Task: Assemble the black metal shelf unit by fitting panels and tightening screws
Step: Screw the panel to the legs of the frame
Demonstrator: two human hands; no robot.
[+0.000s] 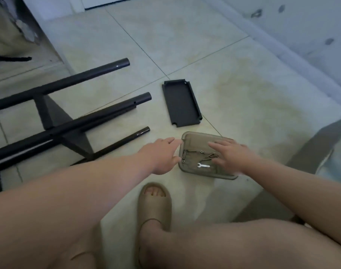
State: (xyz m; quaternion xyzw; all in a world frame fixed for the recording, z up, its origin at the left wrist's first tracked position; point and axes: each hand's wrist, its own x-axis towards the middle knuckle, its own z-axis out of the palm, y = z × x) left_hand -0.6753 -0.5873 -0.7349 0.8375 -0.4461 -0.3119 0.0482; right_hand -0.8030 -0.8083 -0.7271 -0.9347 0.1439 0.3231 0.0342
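Currently: picking out hardware, by my reading. Both hands are at the shallow translucent grey-brown plastic tray (200,135), and neither holds a screw yet.
Left hand (162,154): at the tray's left rim, fingers straight and together, thumb apart below them, empty. Whether it touches the rim I cannot tell.
Right hand (229,154): over the tray's right half, fingers straight and spread wide, nothing held. Contact with the tray's bottom is unclear.
In the tray: several dark metal screws (184,154) toward its left and middle, a couple of small nuts (202,151), and a small flat silver spanner (203,166) by its near rim.
Black rectangular metal panel (182,103): flat on the pale tiled floor (243,84) just beyond the tray's far rim, lipped side up, not touching it.
Black tubular metal frame (99,115): lying left of the tray, its tube ends pointing toward it.
Tan slipper (154,204): on a foot, on the near side of the tray.
Doing it well: steady the tray with the left hand so it cannot slide on tile. Pinch one screw by its shank with the right, and take its nut and the spanner on the same visit.
Risk: small parts would likely roll far if the tray tips.
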